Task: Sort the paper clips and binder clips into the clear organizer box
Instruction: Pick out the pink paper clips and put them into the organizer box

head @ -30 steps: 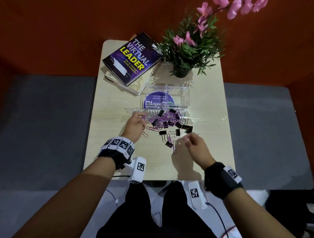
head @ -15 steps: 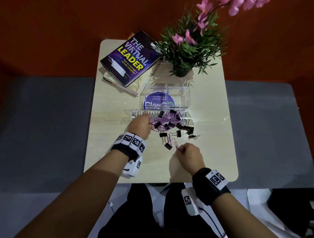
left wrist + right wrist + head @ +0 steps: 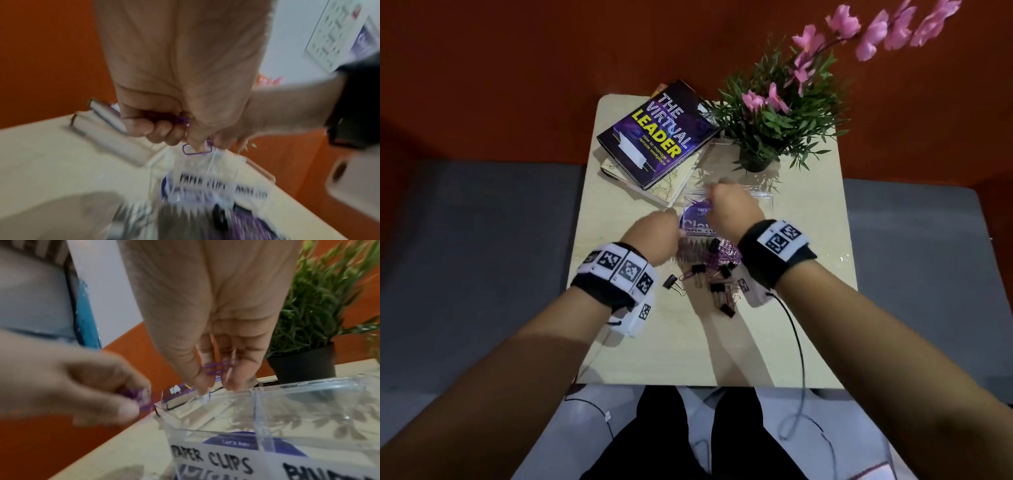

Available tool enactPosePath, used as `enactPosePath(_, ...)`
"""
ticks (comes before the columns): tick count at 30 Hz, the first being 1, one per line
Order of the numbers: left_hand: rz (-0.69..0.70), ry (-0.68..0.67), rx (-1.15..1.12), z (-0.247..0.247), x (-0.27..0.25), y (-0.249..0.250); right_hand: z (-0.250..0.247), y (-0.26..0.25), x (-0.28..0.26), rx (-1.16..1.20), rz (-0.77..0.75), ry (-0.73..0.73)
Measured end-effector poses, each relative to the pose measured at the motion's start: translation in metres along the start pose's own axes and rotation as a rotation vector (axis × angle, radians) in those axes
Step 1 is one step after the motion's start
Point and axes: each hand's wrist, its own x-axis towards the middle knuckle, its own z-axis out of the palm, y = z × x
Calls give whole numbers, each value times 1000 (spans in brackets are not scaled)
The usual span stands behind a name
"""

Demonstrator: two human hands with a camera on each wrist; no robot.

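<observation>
The clear organizer box (image 3: pixel 765 200) (image 3: pixel 308 402) stands mid-table, with a PAPER CLIPS label on its left compartment. Over that compartment my right hand (image 3: pixel 711 202) (image 3: pixel 213 382) pinches a purple paper clip (image 3: pixel 216 367). My left hand (image 3: pixel 675 224) (image 3: pixel 174 133) hovers at the box's left edge and grips a small bunch of purple paper clips (image 3: pixel 182 121); one of them dangles below the fingers. The mixed pile of purple paper clips (image 3: pixel 724 257) and black binder clips (image 3: pixel 717 287) lies just in front of the box, partly hidden by my right wrist.
A stack of books (image 3: pixel 657 137) lies at the back left, and a potted plant (image 3: pixel 760 137) with pink flowers stands right behind the box. A clear lid (image 3: pixel 688 248) lies under part of the pile. A wrist cable (image 3: pixel 799 342) trails across the table's front right.
Both hands have left the pile and moved forward to the box. The right hand came from the table's front to above the left compartment, carrying a paper clip.
</observation>
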Motion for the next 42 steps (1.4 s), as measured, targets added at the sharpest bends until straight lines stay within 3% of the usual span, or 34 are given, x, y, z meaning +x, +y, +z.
enactPosePath(3,44,96,-4,-16,21,15,0,12,-3,26,-35,16)
enactPosePath(7,117,117,87,-7,45,35,12,49,-39,118,36,206)
enactPosePath(11,199,143,135,6,48,35,44,69,-54,102,56,120)
enactPosePath(15,251,325,-5,25,20,18,66,67,-53,95,47,137)
enactPosePath(21,85,80,-40,82,3,20,85,65,-51,66,43,110)
enactPosePath(26,4,135,-57,91,16,25,89,73,-42,-19,49,61)
enactPosePath(36,168,51,145,90,17,23,85,87,-49,-29,-3,64)
enactPosePath(39,214,-2,85,82,16,22,77,88,-56,100,22,98)
enactPosePath(42,123,-25,-161,75,12,18,67,92,-63,445,152,207)
